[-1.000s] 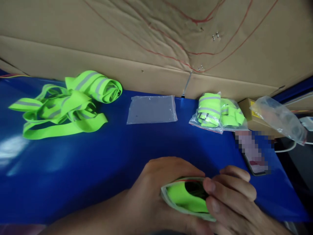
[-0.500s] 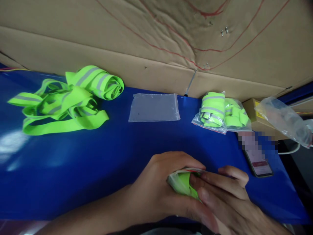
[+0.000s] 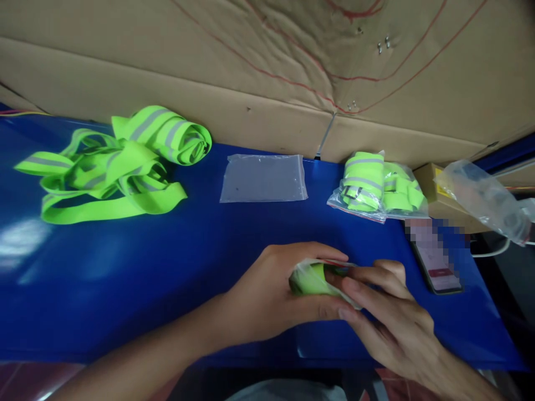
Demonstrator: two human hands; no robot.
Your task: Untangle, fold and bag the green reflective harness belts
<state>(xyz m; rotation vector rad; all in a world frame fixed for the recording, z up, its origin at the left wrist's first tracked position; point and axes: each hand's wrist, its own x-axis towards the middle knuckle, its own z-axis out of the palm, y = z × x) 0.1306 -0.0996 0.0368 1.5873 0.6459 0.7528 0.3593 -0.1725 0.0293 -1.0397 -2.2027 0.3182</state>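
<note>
I log one clear bag (image 3: 301, 283), neon-green strap (image 3: 319, 275) inside, held in the left hand (image 3: 267, 301) above the blue counter (image 3: 188, 262), the right hand (image 3: 401, 312) with fingers in its mouth, grip unclear

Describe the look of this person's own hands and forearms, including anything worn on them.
The left hand and right hand are ungloved. The left forearm shows no sleeve, watch or bracelet as far as the picture's edge; nor does the visible part of the right forearm. No ring shows, though some fingers are partly hidden.
</note>
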